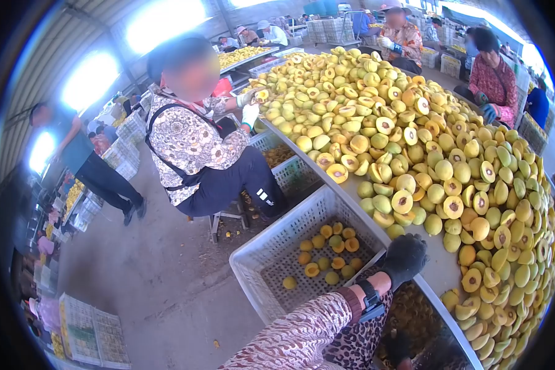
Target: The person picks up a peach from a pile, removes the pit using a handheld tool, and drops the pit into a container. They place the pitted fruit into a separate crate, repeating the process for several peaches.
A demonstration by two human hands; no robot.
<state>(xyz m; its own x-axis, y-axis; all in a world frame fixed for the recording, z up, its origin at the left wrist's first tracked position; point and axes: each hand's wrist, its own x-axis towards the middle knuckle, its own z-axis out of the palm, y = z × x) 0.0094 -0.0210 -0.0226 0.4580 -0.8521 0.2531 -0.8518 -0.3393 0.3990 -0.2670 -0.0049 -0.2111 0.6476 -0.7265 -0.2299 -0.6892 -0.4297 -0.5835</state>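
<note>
My left hand, in a dark glove with a black band at the wrist, lies on the near edge of the metal table. Its fingers stretch toward a large heap of halved yellow-green apricots, some showing brown pits or hollows. Nothing shows in its grip. Beside my left forearm, a pale plastic crate holds several apricot halves on its floor. My right hand is a dark, shadowed shape at the bottom edge, with its fingers hidden. Near it, a container below the table edge holds brownish pieces.
A person in a floral top sits at the left of the table, white-gloved hands near the heap. Two more people work across it. Another person stands at the left. Stacked crates stand on the concrete floor.
</note>
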